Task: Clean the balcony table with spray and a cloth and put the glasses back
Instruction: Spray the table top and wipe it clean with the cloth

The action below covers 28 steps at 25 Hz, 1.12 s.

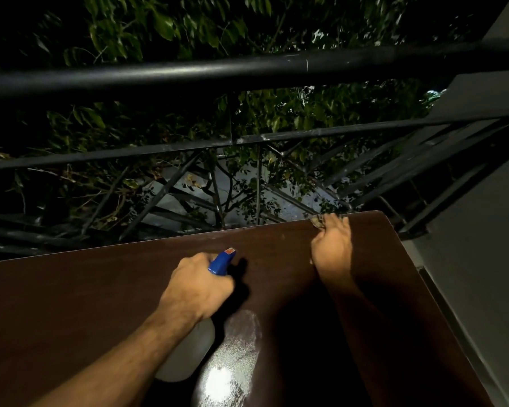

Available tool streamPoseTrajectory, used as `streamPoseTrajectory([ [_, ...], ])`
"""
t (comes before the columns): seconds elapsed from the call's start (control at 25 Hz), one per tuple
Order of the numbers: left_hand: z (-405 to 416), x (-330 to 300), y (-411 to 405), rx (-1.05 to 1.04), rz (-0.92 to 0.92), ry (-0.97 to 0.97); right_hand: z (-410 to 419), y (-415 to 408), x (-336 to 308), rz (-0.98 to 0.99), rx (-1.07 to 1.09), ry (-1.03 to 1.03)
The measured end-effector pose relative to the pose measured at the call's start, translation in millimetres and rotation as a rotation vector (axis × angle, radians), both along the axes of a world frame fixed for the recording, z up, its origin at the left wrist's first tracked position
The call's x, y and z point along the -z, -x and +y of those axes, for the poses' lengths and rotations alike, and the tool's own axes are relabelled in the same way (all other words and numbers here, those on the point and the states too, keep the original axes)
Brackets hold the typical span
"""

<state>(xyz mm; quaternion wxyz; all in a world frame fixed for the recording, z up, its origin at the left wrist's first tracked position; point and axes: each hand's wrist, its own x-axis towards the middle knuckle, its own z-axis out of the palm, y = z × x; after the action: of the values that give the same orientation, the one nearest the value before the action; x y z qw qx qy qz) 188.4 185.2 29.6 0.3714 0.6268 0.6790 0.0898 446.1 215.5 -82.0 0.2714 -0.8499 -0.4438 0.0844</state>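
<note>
My left hand [199,284] grips the neck of a spray bottle [188,353] with a blue trigger head [221,261], held above the middle of the dark brown table [71,304], nozzle pointing away from me. My right hand [332,245] rests at the table's far edge on a crumpled cloth [318,222], of which only a small patterned bit shows past the fingers. A patch of fine spray droplets [232,362] glistens on the tabletop near me. No glasses are in view.
A black metal railing [247,69] with crossed bars runs just behind the table's far edge, dark foliage beyond it. A grey wall [482,259] stands close along the table's right side.
</note>
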Motion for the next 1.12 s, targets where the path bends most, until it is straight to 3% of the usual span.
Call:
streamPoseTrajectory([
  [0.12, -3.4, -5.0, 5.6, -0.021, 0.004, -0.014, 5.7, 21.5, 0.3, -0.019, -0.042, 0.0],
  [0.48, -10.7, -5.2, 45.6, -0.131, 0.047, -0.013, 11.1, 178.8, 1.9, -0.035, -0.719, -0.005],
  [0.56, -14.8, -6.0, 55.7, -0.138, 0.047, 0.0, 11.7, 167.5, 2.4, -0.066, -0.646, -0.031],
  [0.68, -19.4, -7.5, 74.8, -0.163, 0.035, 0.0, 18.4, 150.3, 4.9, -0.019, -0.261, -0.026],
  [0.76, -21.5, -8.9, 87.7, -0.189, 0.044, -0.01, 21.3, 163.1, 3.6, -0.019, -0.16, 0.026],
  [1.0, -33.5, -21.5, 123.0, -0.296, 0.048, 0.006, 29.3, 267.9, -0.8, -0.02, -0.699, 0.056],
  [1.12, -39.3, -27.9, 139.2, -0.317, 0.063, -0.004, 29.1, 270.3, 1.7, 0.0, -0.739, 0.013],
])
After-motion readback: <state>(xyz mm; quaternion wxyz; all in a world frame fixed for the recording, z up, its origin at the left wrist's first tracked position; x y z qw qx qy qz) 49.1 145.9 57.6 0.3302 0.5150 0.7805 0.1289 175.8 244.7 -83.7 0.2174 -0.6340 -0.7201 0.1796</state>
